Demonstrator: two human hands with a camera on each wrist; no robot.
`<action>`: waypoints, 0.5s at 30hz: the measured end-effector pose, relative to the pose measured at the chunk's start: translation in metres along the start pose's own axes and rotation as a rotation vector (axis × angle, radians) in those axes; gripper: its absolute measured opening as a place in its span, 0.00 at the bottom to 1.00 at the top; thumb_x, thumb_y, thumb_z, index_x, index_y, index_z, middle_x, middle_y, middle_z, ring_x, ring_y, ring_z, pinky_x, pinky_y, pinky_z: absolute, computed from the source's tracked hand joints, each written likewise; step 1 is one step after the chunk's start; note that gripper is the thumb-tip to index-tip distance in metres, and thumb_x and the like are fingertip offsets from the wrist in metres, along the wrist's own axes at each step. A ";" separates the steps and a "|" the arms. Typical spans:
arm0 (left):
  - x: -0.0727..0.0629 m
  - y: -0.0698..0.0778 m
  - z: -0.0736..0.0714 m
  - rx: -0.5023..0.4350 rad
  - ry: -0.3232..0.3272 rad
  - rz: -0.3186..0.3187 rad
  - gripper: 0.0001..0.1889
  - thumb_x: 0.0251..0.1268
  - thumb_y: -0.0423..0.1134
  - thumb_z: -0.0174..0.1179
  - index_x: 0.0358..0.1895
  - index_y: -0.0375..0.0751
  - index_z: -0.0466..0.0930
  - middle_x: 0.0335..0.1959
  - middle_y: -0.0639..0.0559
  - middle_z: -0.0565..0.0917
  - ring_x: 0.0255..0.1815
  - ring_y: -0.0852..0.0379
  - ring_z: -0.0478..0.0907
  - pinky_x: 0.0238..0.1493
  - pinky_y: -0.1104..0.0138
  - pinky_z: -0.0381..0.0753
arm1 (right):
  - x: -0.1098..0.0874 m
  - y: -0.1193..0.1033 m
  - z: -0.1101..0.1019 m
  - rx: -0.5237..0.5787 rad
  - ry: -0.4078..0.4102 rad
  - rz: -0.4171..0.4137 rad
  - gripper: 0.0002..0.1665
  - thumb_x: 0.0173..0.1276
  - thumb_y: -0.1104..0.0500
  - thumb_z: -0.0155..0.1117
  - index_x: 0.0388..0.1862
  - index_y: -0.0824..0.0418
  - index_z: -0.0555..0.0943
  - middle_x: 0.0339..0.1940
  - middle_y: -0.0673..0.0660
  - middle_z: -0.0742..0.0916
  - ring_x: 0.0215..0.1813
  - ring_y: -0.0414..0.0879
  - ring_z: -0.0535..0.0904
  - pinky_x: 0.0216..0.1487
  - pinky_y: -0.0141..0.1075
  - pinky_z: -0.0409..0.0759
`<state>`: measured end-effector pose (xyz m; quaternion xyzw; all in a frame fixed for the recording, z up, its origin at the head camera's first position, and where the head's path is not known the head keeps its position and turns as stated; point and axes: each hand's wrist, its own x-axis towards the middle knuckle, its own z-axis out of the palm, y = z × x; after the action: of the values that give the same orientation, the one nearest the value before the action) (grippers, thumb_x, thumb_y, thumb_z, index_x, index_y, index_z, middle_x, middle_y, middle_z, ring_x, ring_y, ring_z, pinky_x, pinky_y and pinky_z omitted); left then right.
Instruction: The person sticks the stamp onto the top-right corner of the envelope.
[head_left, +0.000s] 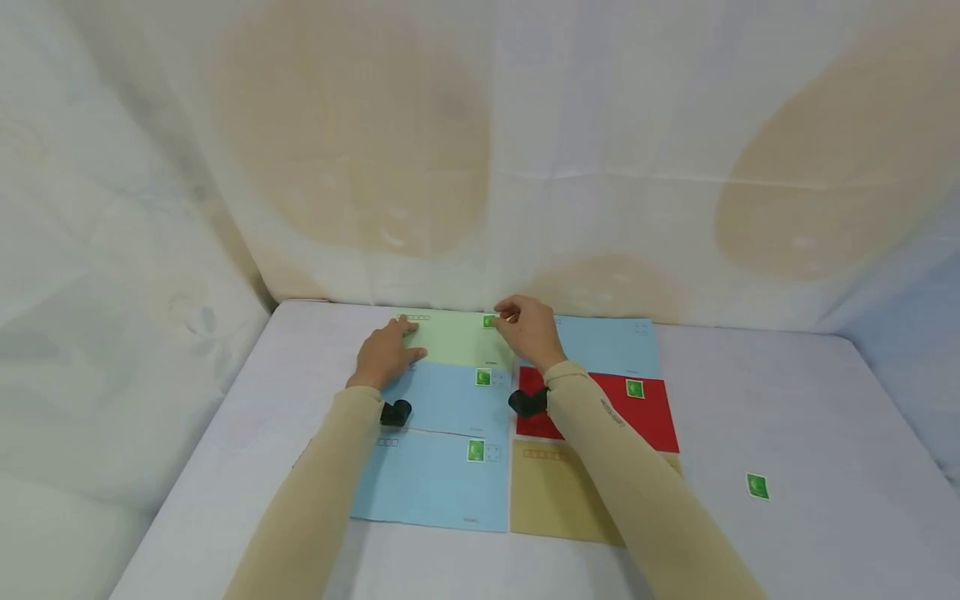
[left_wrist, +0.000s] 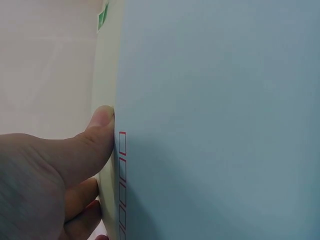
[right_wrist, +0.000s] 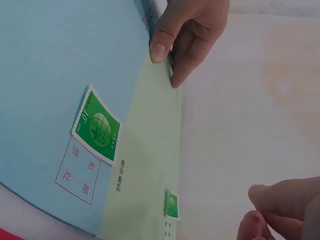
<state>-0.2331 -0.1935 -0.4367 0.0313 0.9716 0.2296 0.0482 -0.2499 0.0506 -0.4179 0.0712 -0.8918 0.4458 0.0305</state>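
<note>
In the head view, my left hand (head_left: 382, 354) rests with spread fingers on the left part of a pale green envelope (head_left: 453, 343) at the back of the table. Its thumb lies on the envelope in the right wrist view. At the envelope's upper right corner is a green stamp (right_wrist: 172, 205). Over that corner hovers my right hand (head_left: 531, 332); in the right wrist view its loosely bent fingers (right_wrist: 277, 197) stand apart from the stamp and hold nothing. Just in front lies a blue envelope (head_left: 442, 402) bearing another green stamp (right_wrist: 96, 127).
A second stamped blue envelope (head_left: 420, 492) lies nearest me on the left. The right column has a blue envelope (head_left: 611, 343), a red one with a stamp (head_left: 652, 417) and a tan one (head_left: 558, 500). One loose stamp (head_left: 757, 486) is at the right. A cloth (head_left: 525, 208) hangs behind.
</note>
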 end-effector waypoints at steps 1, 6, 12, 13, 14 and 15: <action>0.000 0.000 0.000 -0.002 0.001 0.000 0.31 0.69 0.43 0.65 0.71 0.35 0.70 0.76 0.36 0.62 0.74 0.32 0.61 0.71 0.44 0.65 | -0.001 0.000 -0.001 -0.002 0.002 -0.008 0.15 0.70 0.61 0.66 0.52 0.65 0.85 0.44 0.59 0.87 0.47 0.53 0.80 0.49 0.44 0.82; 0.003 -0.001 0.001 0.001 -0.005 0.007 0.31 0.70 0.43 0.65 0.72 0.34 0.70 0.76 0.35 0.62 0.74 0.32 0.60 0.72 0.44 0.64 | -0.010 -0.003 -0.007 -0.005 0.013 -0.018 0.15 0.71 0.60 0.65 0.53 0.64 0.85 0.44 0.58 0.86 0.47 0.53 0.79 0.48 0.43 0.82; 0.005 -0.001 0.001 -0.003 -0.007 0.011 0.30 0.71 0.42 0.64 0.72 0.34 0.69 0.76 0.35 0.62 0.75 0.32 0.59 0.72 0.45 0.63 | -0.023 -0.007 -0.017 0.021 0.021 -0.027 0.15 0.71 0.60 0.65 0.53 0.64 0.84 0.44 0.58 0.86 0.45 0.53 0.79 0.46 0.43 0.82; 0.004 0.000 0.000 -0.009 -0.006 0.008 0.30 0.70 0.42 0.64 0.72 0.34 0.69 0.76 0.36 0.62 0.75 0.33 0.59 0.72 0.45 0.63 | -0.025 -0.007 -0.019 0.026 0.021 -0.034 0.15 0.71 0.60 0.65 0.54 0.64 0.84 0.44 0.58 0.86 0.45 0.53 0.79 0.46 0.43 0.82; 0.003 0.000 -0.001 -0.010 -0.006 0.007 0.30 0.70 0.42 0.64 0.71 0.34 0.70 0.76 0.36 0.62 0.75 0.32 0.59 0.72 0.45 0.63 | -0.027 -0.007 -0.020 0.031 0.021 -0.037 0.15 0.71 0.60 0.66 0.53 0.64 0.84 0.44 0.58 0.86 0.45 0.53 0.79 0.46 0.43 0.82; 0.005 -0.003 0.001 -0.008 0.009 0.017 0.30 0.70 0.43 0.65 0.71 0.36 0.71 0.76 0.36 0.64 0.74 0.32 0.61 0.71 0.45 0.65 | -0.030 -0.007 -0.022 0.034 0.022 -0.042 0.15 0.71 0.60 0.66 0.53 0.64 0.84 0.44 0.58 0.86 0.45 0.53 0.79 0.46 0.43 0.82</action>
<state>-0.2379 -0.1953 -0.4388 0.0384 0.9706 0.2340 0.0422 -0.2197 0.0664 -0.4027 0.0853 -0.8820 0.4608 0.0486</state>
